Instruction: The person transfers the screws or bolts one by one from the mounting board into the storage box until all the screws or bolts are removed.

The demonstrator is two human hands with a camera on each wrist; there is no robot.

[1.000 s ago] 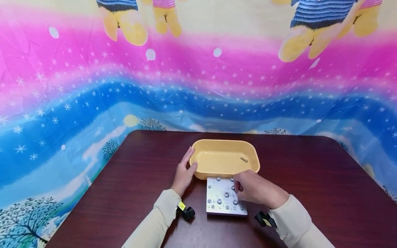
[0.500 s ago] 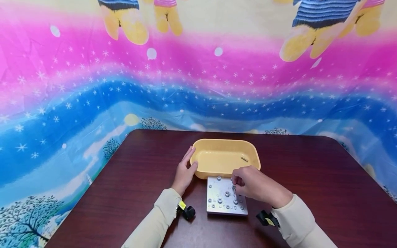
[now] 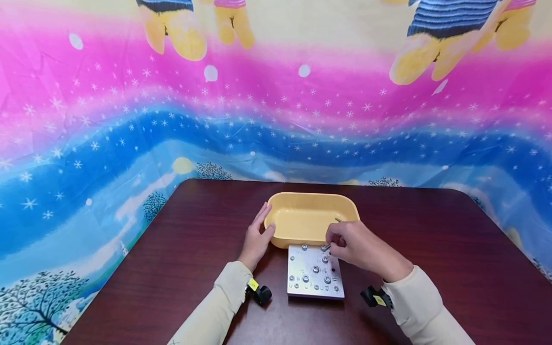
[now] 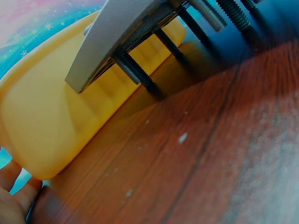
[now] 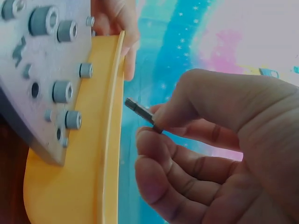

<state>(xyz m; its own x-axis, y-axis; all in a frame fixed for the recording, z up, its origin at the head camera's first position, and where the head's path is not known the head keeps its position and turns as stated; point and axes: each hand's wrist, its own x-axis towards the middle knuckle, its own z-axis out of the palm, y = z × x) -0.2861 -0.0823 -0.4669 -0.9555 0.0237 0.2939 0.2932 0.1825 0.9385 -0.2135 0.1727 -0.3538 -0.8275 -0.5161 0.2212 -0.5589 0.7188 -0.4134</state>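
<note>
My right hand (image 3: 362, 247) is over the far right corner of a metal plate (image 3: 304, 268). Thumb and index finger pinch a small threaded screw (image 5: 139, 110), its tip pointing away from the hand in the right wrist view. Several socket head screws (image 5: 62, 91) stand in the plate, and their threaded shanks (image 4: 135, 70) stick out underneath. A bare hole (image 3: 333, 270) shows near the plate's right edge. My left hand (image 3: 255, 242) rests against the left end of a yellow tray (image 3: 310, 242), fingers extended along its outside and thumb at the near rim.
Inside the tray at the right lies another screw (image 3: 338, 219), mostly hidden behind my right hand. The plate stands right at the tray's near wall on a dark wooden table (image 3: 207, 215). A printed cloth (image 3: 276, 96) hangs behind the table.
My right hand has risen off the plate's right side and shifted toward the tray, with the screw now showing in its fingers. The hole has come into sight. My left hand stays put.
</note>
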